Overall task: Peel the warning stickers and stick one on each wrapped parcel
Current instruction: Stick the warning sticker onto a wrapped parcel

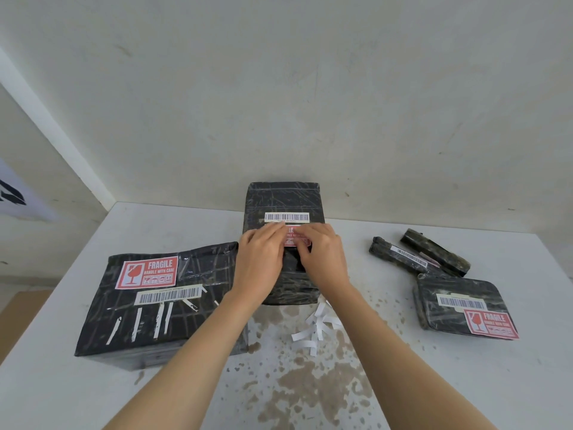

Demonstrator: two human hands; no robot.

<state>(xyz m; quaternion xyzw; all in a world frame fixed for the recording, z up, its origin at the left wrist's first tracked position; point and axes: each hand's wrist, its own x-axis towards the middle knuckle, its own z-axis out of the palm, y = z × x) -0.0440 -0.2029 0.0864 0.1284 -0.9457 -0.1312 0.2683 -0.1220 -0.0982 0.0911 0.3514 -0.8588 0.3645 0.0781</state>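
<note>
Left grip [259, 262] and right grip [322, 256] flatten rectangular sticker [296, 236] on crinkly parcel [285, 198].

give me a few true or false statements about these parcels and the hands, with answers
1. The left hand and the right hand both touch the red sticker on the middle parcel. True.
2. The big left parcel has no warning sticker. False: a warning sticker sits above its barcode label.
3. White paper strips lie on the table in front of the middle parcel. True.
4. The flat right parcel has no barcode. False: a barcode strip sits above its fragile sticker.
</note>
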